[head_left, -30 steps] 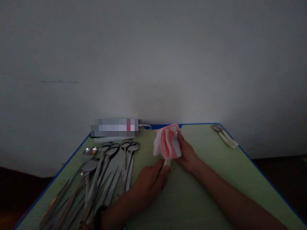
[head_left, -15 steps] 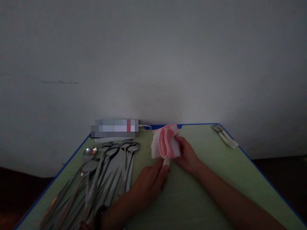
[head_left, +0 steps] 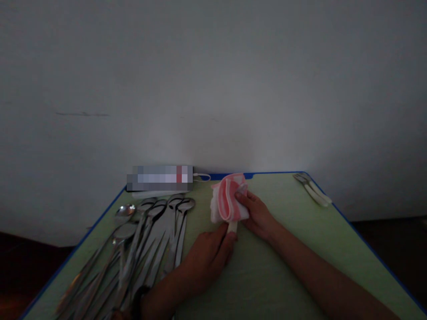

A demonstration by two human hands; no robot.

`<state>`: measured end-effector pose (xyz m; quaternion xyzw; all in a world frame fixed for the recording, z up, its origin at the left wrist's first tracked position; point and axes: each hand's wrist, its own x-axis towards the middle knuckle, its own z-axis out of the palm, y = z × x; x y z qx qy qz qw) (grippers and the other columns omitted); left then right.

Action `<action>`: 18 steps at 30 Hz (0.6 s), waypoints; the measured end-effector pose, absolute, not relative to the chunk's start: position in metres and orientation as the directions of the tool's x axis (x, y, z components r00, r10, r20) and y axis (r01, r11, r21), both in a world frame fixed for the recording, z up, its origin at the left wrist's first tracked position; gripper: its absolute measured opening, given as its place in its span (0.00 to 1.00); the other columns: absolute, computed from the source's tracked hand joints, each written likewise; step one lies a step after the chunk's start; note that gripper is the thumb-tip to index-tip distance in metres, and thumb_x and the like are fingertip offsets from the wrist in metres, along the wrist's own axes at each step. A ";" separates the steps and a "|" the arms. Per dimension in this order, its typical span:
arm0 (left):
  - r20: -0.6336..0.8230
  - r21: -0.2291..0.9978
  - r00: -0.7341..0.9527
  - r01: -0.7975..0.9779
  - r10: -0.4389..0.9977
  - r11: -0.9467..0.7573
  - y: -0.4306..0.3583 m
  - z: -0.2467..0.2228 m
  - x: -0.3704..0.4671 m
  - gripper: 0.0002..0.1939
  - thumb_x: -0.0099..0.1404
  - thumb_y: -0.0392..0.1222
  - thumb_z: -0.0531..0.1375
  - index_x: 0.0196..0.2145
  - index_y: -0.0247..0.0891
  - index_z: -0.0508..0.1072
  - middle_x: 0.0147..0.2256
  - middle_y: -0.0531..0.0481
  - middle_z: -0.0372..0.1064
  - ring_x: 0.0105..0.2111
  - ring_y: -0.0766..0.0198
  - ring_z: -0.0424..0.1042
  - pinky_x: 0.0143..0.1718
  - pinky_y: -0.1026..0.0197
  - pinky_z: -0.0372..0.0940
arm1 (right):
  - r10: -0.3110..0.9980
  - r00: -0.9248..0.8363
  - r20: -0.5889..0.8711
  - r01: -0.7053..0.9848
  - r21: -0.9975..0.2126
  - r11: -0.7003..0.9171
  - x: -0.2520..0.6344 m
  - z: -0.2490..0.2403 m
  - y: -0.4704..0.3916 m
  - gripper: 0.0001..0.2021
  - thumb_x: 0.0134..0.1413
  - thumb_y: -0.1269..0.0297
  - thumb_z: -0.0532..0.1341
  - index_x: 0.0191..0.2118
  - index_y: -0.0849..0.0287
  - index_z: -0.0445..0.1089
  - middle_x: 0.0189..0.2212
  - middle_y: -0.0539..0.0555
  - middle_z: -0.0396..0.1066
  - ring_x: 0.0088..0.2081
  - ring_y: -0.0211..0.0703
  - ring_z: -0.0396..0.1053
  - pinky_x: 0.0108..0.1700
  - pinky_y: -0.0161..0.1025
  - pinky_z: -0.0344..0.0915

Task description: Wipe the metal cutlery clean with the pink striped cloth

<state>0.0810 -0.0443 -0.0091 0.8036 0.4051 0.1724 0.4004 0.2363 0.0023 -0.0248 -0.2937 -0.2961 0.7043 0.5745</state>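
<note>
A folded pink and white cloth (head_left: 224, 204) is held up over the middle of the green table. My left hand (head_left: 211, 253) is closed on a pale handle (head_left: 232, 227) that sticks out below the cloth; the rest of that utensil is hidden inside the folds. On the cloth's right side, my right hand (head_left: 256, 213) grips it, thumb lying on top. Left of my left hand lies a spread of metal spoons (head_left: 158, 209) and other long cutlery.
Two forks with pale handles (head_left: 313, 191) lie at the table's back right corner. A blurred-out device (head_left: 160, 178) with a white cable (head_left: 203, 178) stands at the back left, by the wall. Blue trim edges the table (head_left: 278, 172).
My right thumb has come over the front of the cloth. The cloth's right part has shifted slightly left and folded over. My left hand has barely moved.
</note>
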 end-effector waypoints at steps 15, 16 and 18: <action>-0.005 0.688 0.591 0.588 0.807 -0.426 -0.045 -0.009 0.081 0.17 0.68 0.49 0.42 0.31 0.37 0.63 0.24 0.51 0.66 0.25 0.64 0.64 0.27 0.63 0.56 | 0.975 -0.182 -0.126 -0.637 -0.740 -0.215 0.237 -0.025 0.002 0.10 0.40 0.68 0.64 0.34 0.62 0.70 0.27 0.51 0.72 0.25 0.36 0.66 0.31 0.35 0.61; -0.006 0.691 0.597 0.583 0.803 -0.428 -0.045 -0.008 0.081 0.17 0.68 0.49 0.42 0.31 0.37 0.64 0.25 0.51 0.66 0.25 0.64 0.64 0.27 0.63 0.56 | 0.976 -0.179 -0.128 -0.635 -0.742 -0.214 0.238 -0.026 0.002 0.09 0.39 0.69 0.64 0.33 0.62 0.70 0.27 0.50 0.72 0.25 0.36 0.66 0.31 0.34 0.61; -0.013 0.697 0.612 0.572 0.791 -0.432 -0.045 -0.006 0.081 0.17 0.68 0.48 0.41 0.31 0.37 0.64 0.25 0.51 0.66 0.26 0.63 0.65 0.27 0.63 0.56 | 0.976 -0.177 -0.124 -0.629 -0.749 -0.209 0.238 -0.026 0.002 0.08 0.39 0.70 0.63 0.32 0.62 0.70 0.26 0.50 0.72 0.24 0.36 0.66 0.30 0.34 0.61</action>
